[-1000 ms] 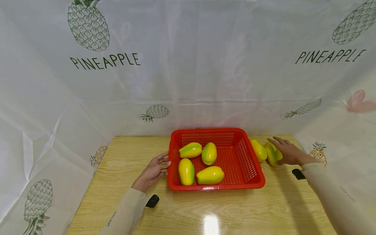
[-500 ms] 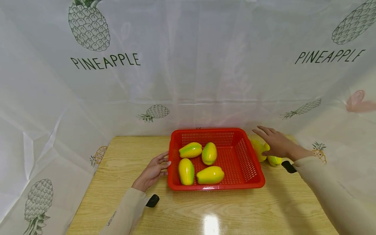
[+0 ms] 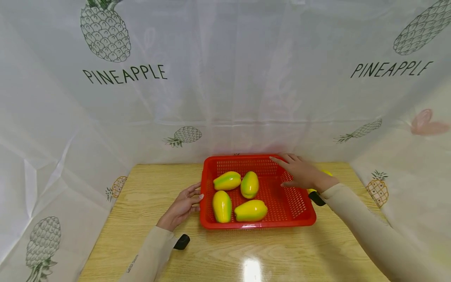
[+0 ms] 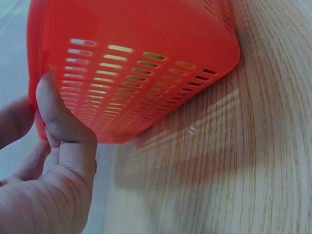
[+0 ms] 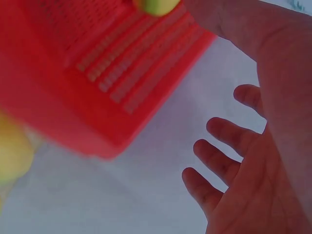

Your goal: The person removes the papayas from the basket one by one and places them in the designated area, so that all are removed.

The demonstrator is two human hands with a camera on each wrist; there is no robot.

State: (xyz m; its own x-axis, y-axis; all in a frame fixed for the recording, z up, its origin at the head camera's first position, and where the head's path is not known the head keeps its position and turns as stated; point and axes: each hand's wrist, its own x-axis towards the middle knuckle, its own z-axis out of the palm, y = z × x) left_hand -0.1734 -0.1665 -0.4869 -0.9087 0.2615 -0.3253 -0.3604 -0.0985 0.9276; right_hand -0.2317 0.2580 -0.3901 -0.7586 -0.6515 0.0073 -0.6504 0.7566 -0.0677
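One red basket (image 3: 258,225), long axis left to right, holds four fruits (image 3: 222,206).

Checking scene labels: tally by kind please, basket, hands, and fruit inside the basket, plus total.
Red basket: 1
Yellow-green fruits inside it: 4
Hands, left hand and right hand: 2
Total: 7
Yellow fruit outside the basket, mostly hidden: not counted.
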